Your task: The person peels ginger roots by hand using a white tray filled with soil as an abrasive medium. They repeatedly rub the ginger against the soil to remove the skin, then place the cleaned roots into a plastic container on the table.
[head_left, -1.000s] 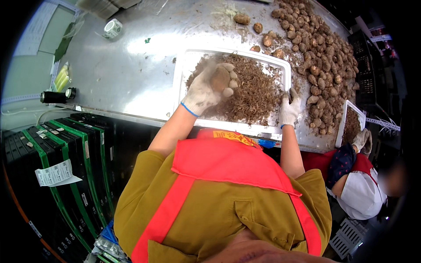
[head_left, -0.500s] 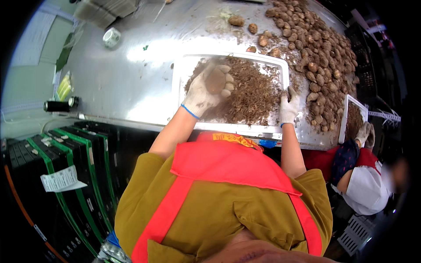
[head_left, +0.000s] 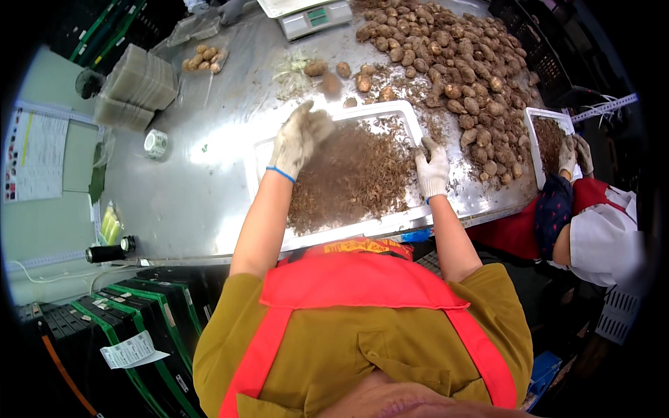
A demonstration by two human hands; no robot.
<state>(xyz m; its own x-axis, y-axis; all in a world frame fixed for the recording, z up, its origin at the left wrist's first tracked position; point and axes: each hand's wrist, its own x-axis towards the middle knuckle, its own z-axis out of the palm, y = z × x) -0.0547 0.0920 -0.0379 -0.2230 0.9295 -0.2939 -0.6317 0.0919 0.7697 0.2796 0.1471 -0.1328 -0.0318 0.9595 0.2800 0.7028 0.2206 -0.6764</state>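
The fingers [head_left: 304,110] of the left hand [head_left: 296,143] are spread apart and blurred, and I see nothing held between them. This hand, gloved and stained with brown, is at the far left part of the tray [head_left: 380,109]. Just beyond it there is a brown tuber [head_left: 330,86], also blurred. It is apart from the hand and past the far rim of the tray; I cannot tell if it touches the counter [head_left: 188,195].

The right hand [head_left: 433,173], gloved too, is at the right rim of the tray. Whether its fingers are clamped on this rim, I cannot tell from here.

The tray is white, and brown scraps [head_left: 366,174] cover most of its bottom. Behind it, a few loose tubers [head_left: 364,82] lie on the shiny metal counter. To their right is a large heap [head_left: 474,76] of tubers, and at the back stands a scale [head_left: 313,19]. On the left side I see a small pile [head_left: 204,57] of tubers, stacked clear boxes [head_left: 139,80] and a white roll [head_left: 155,143].

At the right, a co-worker [head_left: 603,233] has gloved hands at a second tray [head_left: 564,126], which also contains brown material. Black and green crates [head_left: 160,313] stand below, at the left of the person.
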